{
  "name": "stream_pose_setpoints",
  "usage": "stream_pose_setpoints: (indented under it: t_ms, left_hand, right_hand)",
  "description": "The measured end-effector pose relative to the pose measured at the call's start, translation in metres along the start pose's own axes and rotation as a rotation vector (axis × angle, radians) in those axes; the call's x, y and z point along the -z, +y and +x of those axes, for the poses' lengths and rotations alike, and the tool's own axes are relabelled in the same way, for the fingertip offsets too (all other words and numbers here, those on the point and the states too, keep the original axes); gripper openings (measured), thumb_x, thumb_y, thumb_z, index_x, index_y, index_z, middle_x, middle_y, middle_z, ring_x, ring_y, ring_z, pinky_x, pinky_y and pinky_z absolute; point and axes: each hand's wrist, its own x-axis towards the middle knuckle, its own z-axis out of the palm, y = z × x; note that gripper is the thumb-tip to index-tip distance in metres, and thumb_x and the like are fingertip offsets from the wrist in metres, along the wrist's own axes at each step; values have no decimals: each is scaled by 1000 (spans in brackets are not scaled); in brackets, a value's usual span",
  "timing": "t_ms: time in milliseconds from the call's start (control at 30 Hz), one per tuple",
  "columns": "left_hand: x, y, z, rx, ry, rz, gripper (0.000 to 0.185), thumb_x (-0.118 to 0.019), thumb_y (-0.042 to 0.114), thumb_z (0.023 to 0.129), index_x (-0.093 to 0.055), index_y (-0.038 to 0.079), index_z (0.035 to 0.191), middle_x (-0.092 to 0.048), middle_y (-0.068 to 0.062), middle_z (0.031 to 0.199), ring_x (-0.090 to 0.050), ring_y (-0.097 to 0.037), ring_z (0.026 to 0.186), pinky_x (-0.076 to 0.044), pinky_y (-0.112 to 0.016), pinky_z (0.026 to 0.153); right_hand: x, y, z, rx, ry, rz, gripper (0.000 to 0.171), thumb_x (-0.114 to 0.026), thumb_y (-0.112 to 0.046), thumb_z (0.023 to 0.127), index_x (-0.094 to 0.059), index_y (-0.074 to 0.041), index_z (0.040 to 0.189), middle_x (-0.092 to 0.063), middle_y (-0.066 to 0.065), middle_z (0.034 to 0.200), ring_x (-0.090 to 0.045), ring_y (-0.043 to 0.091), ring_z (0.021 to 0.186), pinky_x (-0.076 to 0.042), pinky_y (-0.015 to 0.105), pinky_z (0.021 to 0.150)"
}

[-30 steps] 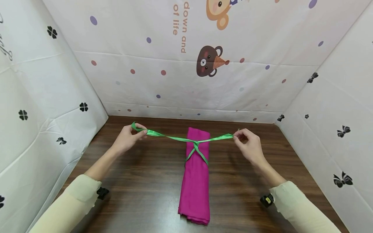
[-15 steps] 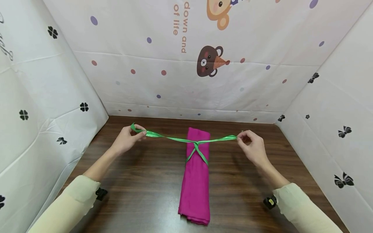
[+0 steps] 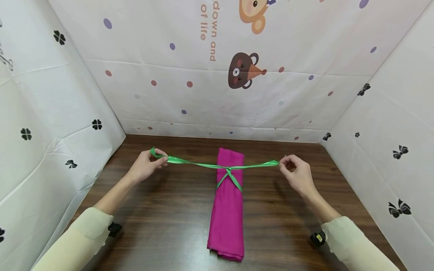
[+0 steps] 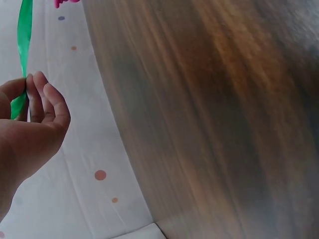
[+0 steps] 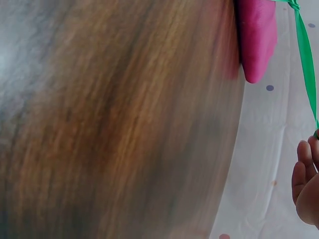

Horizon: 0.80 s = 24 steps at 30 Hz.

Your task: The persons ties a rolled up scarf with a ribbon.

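A folded magenta cloth (image 3: 228, 210) lies lengthwise on the dark wooden table (image 3: 162, 210). A green ribbon (image 3: 200, 164) goes round it and crosses in a knot (image 3: 229, 168) on top. My left hand (image 3: 146, 166) pinches the ribbon's left end, and my right hand (image 3: 295, 174) pinches the right end. Both ends are stretched taut, nearly level, above the table. In the left wrist view the ribbon (image 4: 23, 40) runs up from the left hand's fingertips (image 4: 36, 82). The right wrist view shows the cloth's end (image 5: 256, 40), the ribbon (image 5: 305, 64) and a few of the right hand's fingers (image 5: 301, 169).
White printed sheets wall the table in on the left (image 3: 51, 124), back (image 3: 220, 75) and right (image 3: 393, 124). Bare wood lies on both sides of the cloth and in front of it.
Both hands have drawn slightly farther apart and lower, pulling the ribbon straighter and the knot tighter on the cloth. The cloth has stayed in place.
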Motion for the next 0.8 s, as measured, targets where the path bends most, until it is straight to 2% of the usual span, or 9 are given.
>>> stream_pose_setpoints:
  t_ms: [133,367,800]
  left_hand:
    - [3,-3,0,-4,-21,10,23,-67,25,107,-70,5,119,-77,-18,103,-70,-43,100,-58,-56,89]
    - [9,-9,-7,-20,-57,22,24,-67,21,107,-70,1,119,-76,-13,100,-71,-41,100,-61,-47,86]
    - [15,-14,-13,1,-124,39,23,-67,18,107,-69,-1,118,-76,-10,97,-72,-39,97,-61,-46,84]
  right_hand:
    - [0,3,-2,-2,-1,-5,13,-74,7,90,-73,-6,92,-68,3,82,-60,13,74,-49,20,64]
    - [2,7,-7,2,-13,-17,15,-73,8,89,-73,-7,92,-68,3,82,-59,12,73,-49,22,64]
    - [4,14,-14,7,-34,-36,14,-72,8,90,-72,-6,93,-67,4,83,-59,14,73,-48,18,64]
